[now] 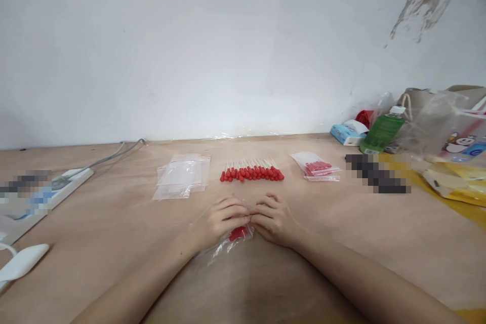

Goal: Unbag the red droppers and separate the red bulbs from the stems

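Observation:
Both my left hand [224,220] and my right hand [274,220] pinch a clear plastic zip bag [228,248] near the table's front middle. Their fingertips meet at its edge. Red pieces [238,234] show inside the bag, partly hidden by my left fingers. Just beyond my hands lies a row of thin pale sticks with red tips [252,173], tips toward me. To its left, flat clear zip bags [182,177] overlap in a pile. On its right, a small stack of zip bags with red-tipped sticks inside [318,167] rests on the table.
A white power strip [72,182] with a grey cable [114,156] lies at left, near a white plug-like object [28,263]. At right stand a blue tissue box [347,133], a green liquid bottle [383,130] and plastic bags [455,131]. A wall [228,50] rises behind the table.

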A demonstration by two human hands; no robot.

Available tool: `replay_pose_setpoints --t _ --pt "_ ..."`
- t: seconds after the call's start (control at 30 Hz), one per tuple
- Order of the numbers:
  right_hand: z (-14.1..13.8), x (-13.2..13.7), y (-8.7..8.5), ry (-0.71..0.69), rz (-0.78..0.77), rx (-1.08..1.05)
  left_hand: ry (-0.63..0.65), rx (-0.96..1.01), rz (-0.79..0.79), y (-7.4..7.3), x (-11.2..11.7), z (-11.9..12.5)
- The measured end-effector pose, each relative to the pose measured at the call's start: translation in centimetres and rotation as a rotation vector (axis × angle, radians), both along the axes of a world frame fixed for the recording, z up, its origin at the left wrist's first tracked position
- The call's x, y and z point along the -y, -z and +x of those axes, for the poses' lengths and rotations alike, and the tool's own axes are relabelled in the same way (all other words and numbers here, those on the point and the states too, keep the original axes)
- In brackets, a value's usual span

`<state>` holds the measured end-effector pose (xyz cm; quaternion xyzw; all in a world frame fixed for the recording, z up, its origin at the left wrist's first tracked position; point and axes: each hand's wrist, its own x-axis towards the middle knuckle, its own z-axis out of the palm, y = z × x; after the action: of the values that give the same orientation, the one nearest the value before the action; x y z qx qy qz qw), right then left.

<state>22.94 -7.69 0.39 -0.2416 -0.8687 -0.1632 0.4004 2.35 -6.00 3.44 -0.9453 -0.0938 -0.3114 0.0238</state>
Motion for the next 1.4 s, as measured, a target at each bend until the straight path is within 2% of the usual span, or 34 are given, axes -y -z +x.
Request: replay_pose_setpoints --t 0.1,0.27,0.5,0.63,0.73,0.8,0.87,0.97,1.03,1.1,1.23,1.4 --pt "-0.1 -0.1 0.1 0.036 0.009 0.001 -0.033 -0.007 0.077 0.3 0.1 0.4" --pt "-0.3 -0.3 0.4 0.06 0.015 0.018 -0.156 -0.092 0.119 0.8 0.1 0.7" --pt "-0.3 -0.3 -0.4 0.03 0.118 0.151 -0.108 -0.308 0.106 -0.2 -0.4 0.3" --pt "0.1 -0.7 -0.7 -0.013 0.063 0.218 -0.09 -0.309 0.188 -0.9 -1.0 -0.5" --pt "0.5 -1.1 -0.6 -0.032 -0.007 0.258 -0.099 -0.309 0.252 -0.9 -1.2 -0.9" --pt "0.8 -1.2 -0.6 -0.025 -0.085 0.276 -0.116 -0.296 0.166 -0.8 -0.9 -1.0" --pt "1.2 -1.0 -0.8 -0.015 -0.194 0.257 -0.182 -0.259 -0.044 -0.7 -0.3 -0.8" --pt "1.6 -0.4 -1.4 -0.026 -0.454 0.142 -0.323 -0.187 -0.384 -0.7 0.9 -0.7" --pt "1.7 -0.3 -1.5 -0.032 -0.628 0.028 -0.363 -0.159 -0.511 -0.5 1.5 -0.8" --pt "1.5 -0.4 -1.2 -0.027 -0.72 -0.073 -0.359 -0.135 -0.557 -0.2 1.8 -1.1" --pt "0.6 -1.0 -0.1 -0.015 -0.705 -0.143 -0.323 -0.105 -0.594 0.6 1.7 -1.3" --pt "0.4 -1.0 -0.2 -0.004 -0.763 -0.194 -0.241 -0.072 -0.621 0.3 1.1 -0.8"
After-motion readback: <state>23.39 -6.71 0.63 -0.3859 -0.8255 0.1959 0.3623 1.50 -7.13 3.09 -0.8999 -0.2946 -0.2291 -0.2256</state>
